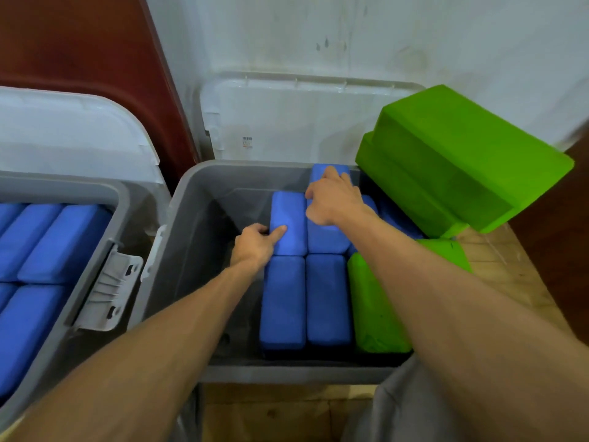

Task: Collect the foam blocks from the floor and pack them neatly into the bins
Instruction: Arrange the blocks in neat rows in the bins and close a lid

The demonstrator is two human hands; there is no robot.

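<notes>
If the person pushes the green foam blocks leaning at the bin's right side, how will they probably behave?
The green blocks sit tilted, stacked over a corner of the grey bin, so a push would likely slide or tip them. Their flat faces and straight edges suggest they stay stiff, not floppy. Being foam, they are probably light for their size.

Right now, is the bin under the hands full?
Not full: the bin holds blue blocks on its right, but its left side shows bare grey bottom.
</notes>
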